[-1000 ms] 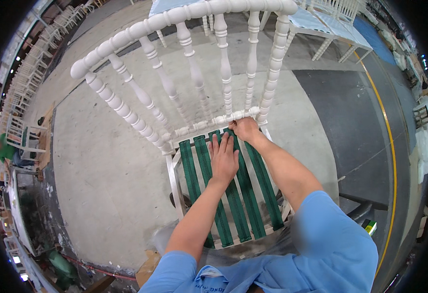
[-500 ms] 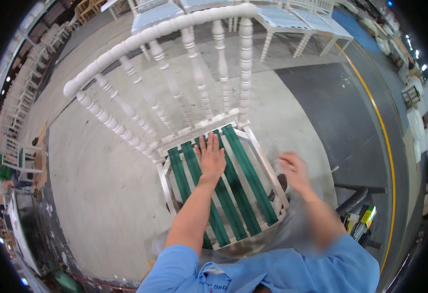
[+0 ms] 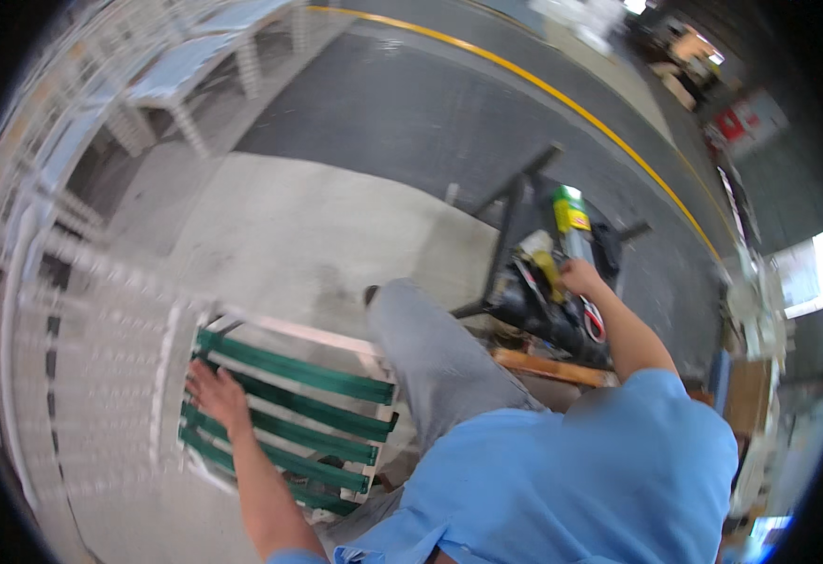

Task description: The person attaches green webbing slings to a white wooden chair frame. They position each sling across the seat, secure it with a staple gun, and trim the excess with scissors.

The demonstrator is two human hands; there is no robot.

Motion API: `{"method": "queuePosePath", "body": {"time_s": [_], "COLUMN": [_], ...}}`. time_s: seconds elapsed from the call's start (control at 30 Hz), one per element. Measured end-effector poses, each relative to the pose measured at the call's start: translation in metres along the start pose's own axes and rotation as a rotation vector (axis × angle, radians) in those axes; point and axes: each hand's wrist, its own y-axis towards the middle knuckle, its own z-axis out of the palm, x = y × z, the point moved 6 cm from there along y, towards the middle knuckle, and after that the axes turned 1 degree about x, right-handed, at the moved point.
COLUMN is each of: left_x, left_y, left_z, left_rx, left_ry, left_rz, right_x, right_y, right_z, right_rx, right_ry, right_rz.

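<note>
A white chair with turned spindles [image 3: 101, 324] is at the left, smeared by motion. Green straps [image 3: 303, 367] run across its seat frame in several parallel bands. My left hand [image 3: 219, 395] lies open on the straps close to the backrest, fingers spread. Off to the right, my right hand [image 3: 579, 276] is in among tools on a dark stand [image 3: 496, 211]. Its fingers look curled, but what they hold is hidden. Around it are a green and yellow package [image 3: 571, 211], a yellow-handled tool [image 3: 549, 273] and scissors with red handles [image 3: 593, 321].
My grey-trousered leg [image 3: 439, 348] is between chair and stand. A wooden bar [image 3: 557, 367] sits below the tools. More white chairs with pale blue seats [image 3: 186, 66] line the upper left. A yellow floor line [image 3: 562, 80] curves past the stand.
My view has swung right, so the chair now appears at the left. My right hand has gone from beside the chair to the tools. My left hand remains on the straps.
</note>
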Motion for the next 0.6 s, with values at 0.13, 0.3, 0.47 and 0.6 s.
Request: {"method": "queuePosePath", "body": {"time_s": [0.13, 0.3, 0.47, 0.6], "left_x": [0.014, 0.013, 0.017, 0.028], "left_y": [0.0, -0.004, -0.008, -0.011], "left_z": [0.007, 0.0, 0.003, 0.002], "left_rx": [0.107, 0.036, 0.009, -0.122], "left_ry": [-0.061, -0.136, -0.159, -0.184], "left_rz": [-0.09, -0.13, -0.104, -0.081], "right_x": [0.017, 0.025, 0.119, 0.227], "right_y": [0.013, 0.016, -0.024, -0.067], "right_z": [0.019, 0.019, -0.012, -0.027], "right_rx": [-0.117, -0.073, -0.053, 0.223], "right_ry": [0.19, 0.543, 0.686, 0.848], "right_rz": [-0.02, 0.001, -0.411, -0.673]}}
